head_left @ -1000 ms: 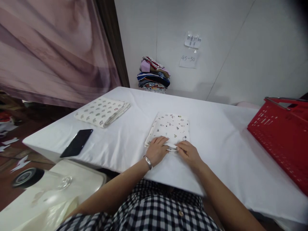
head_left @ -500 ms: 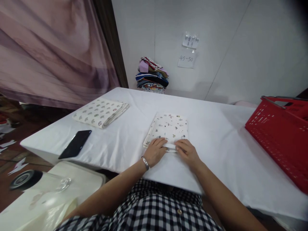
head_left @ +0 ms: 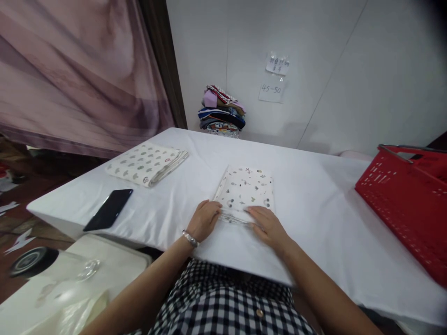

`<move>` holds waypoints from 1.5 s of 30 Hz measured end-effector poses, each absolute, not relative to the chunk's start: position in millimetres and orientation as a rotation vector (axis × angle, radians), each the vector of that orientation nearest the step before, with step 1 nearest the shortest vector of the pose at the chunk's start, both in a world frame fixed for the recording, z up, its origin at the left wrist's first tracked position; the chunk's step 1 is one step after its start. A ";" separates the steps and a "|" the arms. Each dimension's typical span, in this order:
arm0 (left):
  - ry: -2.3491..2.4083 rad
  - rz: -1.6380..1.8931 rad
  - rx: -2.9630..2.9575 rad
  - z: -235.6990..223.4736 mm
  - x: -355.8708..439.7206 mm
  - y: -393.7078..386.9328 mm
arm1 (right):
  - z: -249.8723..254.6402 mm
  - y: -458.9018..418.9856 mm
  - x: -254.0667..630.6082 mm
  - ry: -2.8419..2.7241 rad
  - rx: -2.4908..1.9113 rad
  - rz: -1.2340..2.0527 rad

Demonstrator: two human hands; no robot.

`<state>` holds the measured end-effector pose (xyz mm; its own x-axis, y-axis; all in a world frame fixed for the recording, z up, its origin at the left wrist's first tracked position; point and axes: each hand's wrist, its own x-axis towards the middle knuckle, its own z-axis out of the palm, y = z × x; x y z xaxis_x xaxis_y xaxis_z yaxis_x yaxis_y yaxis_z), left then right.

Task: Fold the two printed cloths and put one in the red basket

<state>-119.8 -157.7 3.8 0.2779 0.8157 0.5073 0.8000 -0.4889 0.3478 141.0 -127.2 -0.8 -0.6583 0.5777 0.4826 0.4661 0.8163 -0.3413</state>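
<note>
A folded white cloth (head_left: 244,186) with small printed figures lies on the table in front of me. At its near left corner, my left hand (head_left: 203,218) grips the edge with its fingers pressed together and bent; a silver bracelet circles that wrist. My right hand (head_left: 270,227) holds the near right edge, fingers on top and thumb lower down at the layers. Between the hands, the cloth's stacked near edge shows. Farther left rests a second folded cloth (head_left: 145,163) with a grey-green print, touched by neither hand.
A black phone (head_left: 109,209) lies near the table's left front edge. On the right stands a red plastic basket (head_left: 401,204). A pile of folded fabrics (head_left: 221,111) is behind the white-covered table (head_left: 314,242). At lower left, a clear bottle (head_left: 70,266) lies on a white surface.
My left hand has slid left from the middle of the near edge to the corner. My right hand has shifted slightly left and down, and more of the near layers shows.
</note>
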 end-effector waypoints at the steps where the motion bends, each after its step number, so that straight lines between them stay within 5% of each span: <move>1: 1.602 1.018 2.490 3.2 -123.3 -158.9 | 0.5 -128.1 140.0 -2.467 -0.790 0.233; 8: 1.682 1.153 2.458 18.9 -108.0 -156.0 | 11.1 -133.1 133.3 -2.664 -0.910 0.203; 18: 1.733 0.516 2.660 -6.5 -81.7 -139.9 | 5.4 -129.7 134.6 -2.479 -0.920 0.386; 34: 1.832 0.671 2.307 7.6 -100.7 -137.9 | 1.9 -90.7 118.1 -2.472 -1.440 0.502; 41: 2.046 0.785 1.954 17.4 -111.2 -87.7 | -1.1 -65.2 140.2 -1.825 -1.518 0.549; 45: 2.018 0.628 1.573 16.6 -112.5 -57.1 | -1.0 -51.5 152.1 -1.329 -1.642 0.961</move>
